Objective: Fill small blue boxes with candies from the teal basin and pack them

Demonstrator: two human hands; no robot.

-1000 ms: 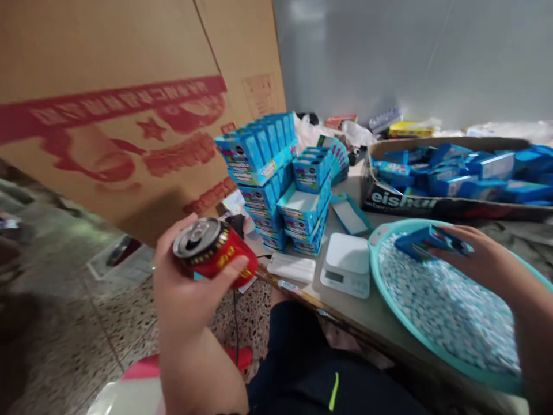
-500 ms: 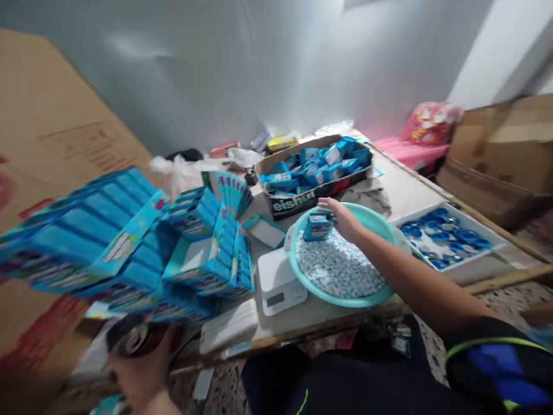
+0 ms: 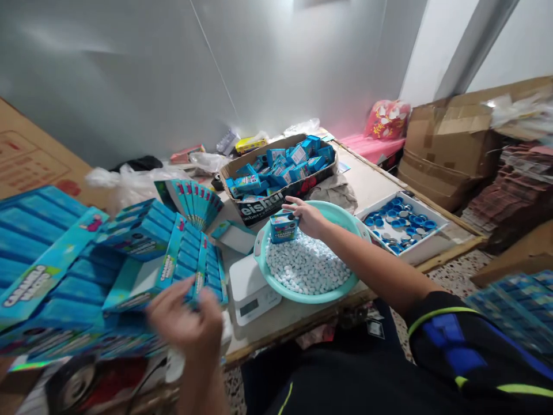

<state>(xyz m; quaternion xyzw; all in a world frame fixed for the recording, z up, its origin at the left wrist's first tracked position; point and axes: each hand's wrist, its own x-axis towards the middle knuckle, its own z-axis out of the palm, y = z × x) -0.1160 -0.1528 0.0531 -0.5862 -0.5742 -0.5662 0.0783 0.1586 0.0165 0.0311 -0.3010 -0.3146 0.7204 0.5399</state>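
Right hand grasping small blue carton above white candies in teal basin, center of frame. Left hand blurred, lower left, beside blue carton stacks; grip cannot be determined.

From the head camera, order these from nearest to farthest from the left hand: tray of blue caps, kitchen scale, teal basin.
1. Kitchen scale: on the table, just right of the left hand.
2. Teal basin: right of the scale.
3. Tray of blue caps: farthest right, beyond the basin.
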